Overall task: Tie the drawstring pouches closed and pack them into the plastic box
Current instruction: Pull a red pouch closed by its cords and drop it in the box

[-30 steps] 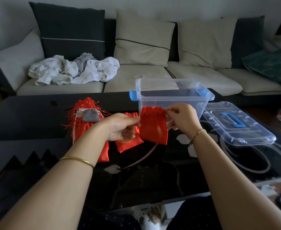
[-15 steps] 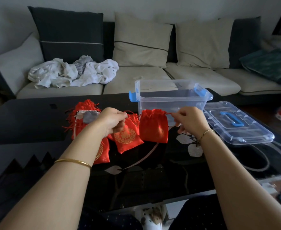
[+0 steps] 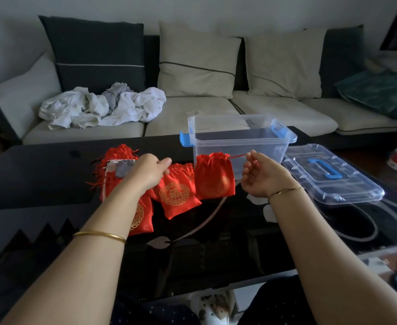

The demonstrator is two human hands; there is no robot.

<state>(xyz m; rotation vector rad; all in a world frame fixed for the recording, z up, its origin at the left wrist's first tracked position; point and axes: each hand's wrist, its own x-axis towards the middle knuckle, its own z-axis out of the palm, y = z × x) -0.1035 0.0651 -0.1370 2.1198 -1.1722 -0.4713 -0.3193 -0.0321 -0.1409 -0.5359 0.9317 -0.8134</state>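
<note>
Progress is early: left hand [image 3: 145,172] and right hand [image 3: 260,178] each pinch the drawstring [image 3: 238,156], cinching one red pouch [image 3: 213,178]; far plastic box [image 3: 239,143] holds none, more pouches [image 3: 176,192] wait left

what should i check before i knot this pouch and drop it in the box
1. Mouth of the pouch gathered: ok, the top is cinched.
2. Grip of the right hand on the cord: ok, pinched and taut.
3. Grip of the left hand: cannot tell, the cord is hidden by its fingers.
4. Knot tied: not ok, none visible and the hands are spread apart.
5. Room in the plastic box: ok, open and looks empty.
6. The lid out of the way: ok, it lies beside the box.
</note>
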